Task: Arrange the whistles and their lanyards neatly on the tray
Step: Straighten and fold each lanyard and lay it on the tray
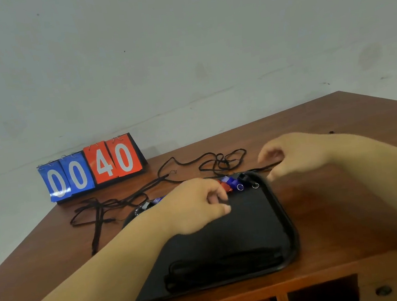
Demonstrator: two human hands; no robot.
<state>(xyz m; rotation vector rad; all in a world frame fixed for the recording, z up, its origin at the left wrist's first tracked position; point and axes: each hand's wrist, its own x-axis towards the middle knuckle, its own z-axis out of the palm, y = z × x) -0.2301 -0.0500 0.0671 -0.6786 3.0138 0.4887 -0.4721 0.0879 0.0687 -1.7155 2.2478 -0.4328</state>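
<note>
Left hand, fingers curled, hovers over the black tray just beside the red whistle. Right hand, also curled, meets a lanyard cord at the tray's far right corner. Blur hides whether either grips anything. Bundled lanyards lie along the near edge.

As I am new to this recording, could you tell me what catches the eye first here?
The blue-and-red flip scoreboard reading 00 40 stands far left on the table, by the wall. The left hand and right hand hover over the black tray, at its far edge where coloured whistles lie; loose lanyards tangle just beyond.
</note>
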